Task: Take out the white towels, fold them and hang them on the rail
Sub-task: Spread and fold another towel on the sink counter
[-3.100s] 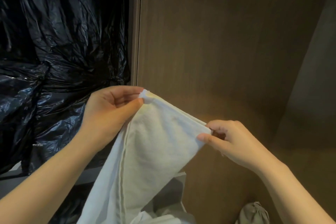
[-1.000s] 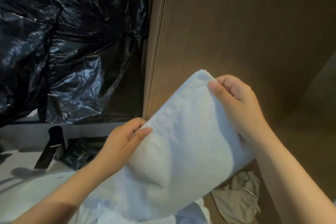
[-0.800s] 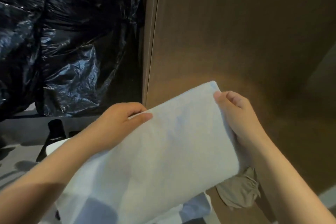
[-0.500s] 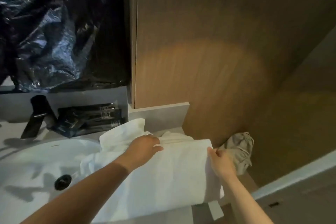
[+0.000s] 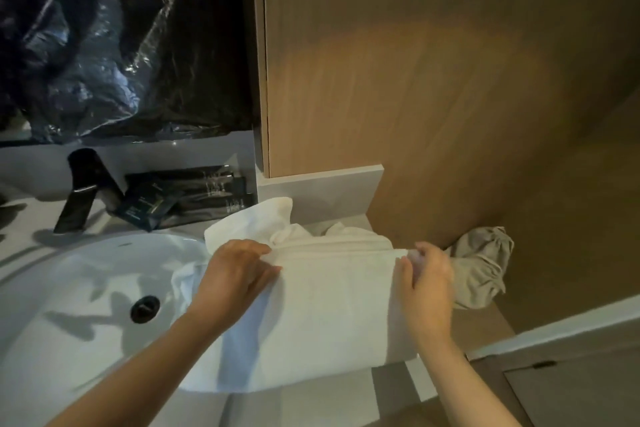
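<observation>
The towel (image 5: 332,308) looks soft and floppy; left hand (image 5: 239,274) and right hand (image 5: 427,279) fingers pinch its far corners, likely the best hold

Print on dark sachets (image 5: 145,210) — illegible.

Towel (image 5: 332,305) soft matt cloth; basin (image 5: 86,305) glossy; wall panel (image 5: 433,97) matt wood; sheeting (image 5: 121,38) shiny plastic.

Bathroom: white washbasin (image 5: 69,288), black tap (image 5: 81,189).
</observation>
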`<state>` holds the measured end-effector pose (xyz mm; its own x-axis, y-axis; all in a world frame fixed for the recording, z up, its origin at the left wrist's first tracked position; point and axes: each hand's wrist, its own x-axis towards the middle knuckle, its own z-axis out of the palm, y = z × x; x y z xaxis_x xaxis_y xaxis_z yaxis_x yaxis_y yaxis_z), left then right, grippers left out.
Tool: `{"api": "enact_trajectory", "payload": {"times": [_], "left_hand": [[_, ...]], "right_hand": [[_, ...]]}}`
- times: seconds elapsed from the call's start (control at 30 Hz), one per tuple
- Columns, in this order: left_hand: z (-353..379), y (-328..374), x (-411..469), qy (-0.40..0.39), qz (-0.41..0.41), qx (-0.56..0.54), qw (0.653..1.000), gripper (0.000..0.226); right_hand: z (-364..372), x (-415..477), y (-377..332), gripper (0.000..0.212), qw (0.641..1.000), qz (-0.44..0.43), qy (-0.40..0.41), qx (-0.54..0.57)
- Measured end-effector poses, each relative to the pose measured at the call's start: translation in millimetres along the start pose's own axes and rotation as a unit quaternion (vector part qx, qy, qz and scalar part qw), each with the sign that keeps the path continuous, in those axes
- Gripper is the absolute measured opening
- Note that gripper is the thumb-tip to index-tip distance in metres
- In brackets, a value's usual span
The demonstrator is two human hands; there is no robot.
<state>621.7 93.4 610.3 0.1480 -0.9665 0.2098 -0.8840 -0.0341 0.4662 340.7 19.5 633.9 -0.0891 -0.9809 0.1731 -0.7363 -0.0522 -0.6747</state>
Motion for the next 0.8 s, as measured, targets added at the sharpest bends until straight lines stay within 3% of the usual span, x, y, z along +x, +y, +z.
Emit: {"api": "enact_trajectory", "payload": {"times": [0.1, 0.2, 0.37, 0.53, 0.67, 0.8], "left_hand": [[-12, -20, -20, 0.008, -0.042, 0.002, 0.999, 0.052], [-21, -32, -36, 0.025, -0.124, -0.045, 0.991, 0.038], [-21, -43, -47, 0.064, -0.216, -0.134, 0.965, 0.026], [-17, -55, -48, 0.082, -0.337, -0.269, 0.898, 0.013], [-14, -60, -44, 0.072, -0.341, -0.287, 0.892, 0.020], [-15, -64, -32, 0.033, -0.375, -0.319, 0.870, 0.023]], "right_hand": [[5, -12, -26, 0.025, 0.990, -0.125, -0.060, -0.004], [19, -26, -51, 0.027, 0.974, -0.171, -0.150, -0.004], [44, -38, -77, 0.028, 0.954, -0.203, -0.222, 0.004], [64, -45, -87, 0.030, 0.942, -0.222, -0.251, -0.018], [79, -48, -101, 0.032, 0.933, -0.235, -0.268, -0.047], [86, -40, -115, 0.015, 0.937, -0.210, -0.268, -0.076]]}}
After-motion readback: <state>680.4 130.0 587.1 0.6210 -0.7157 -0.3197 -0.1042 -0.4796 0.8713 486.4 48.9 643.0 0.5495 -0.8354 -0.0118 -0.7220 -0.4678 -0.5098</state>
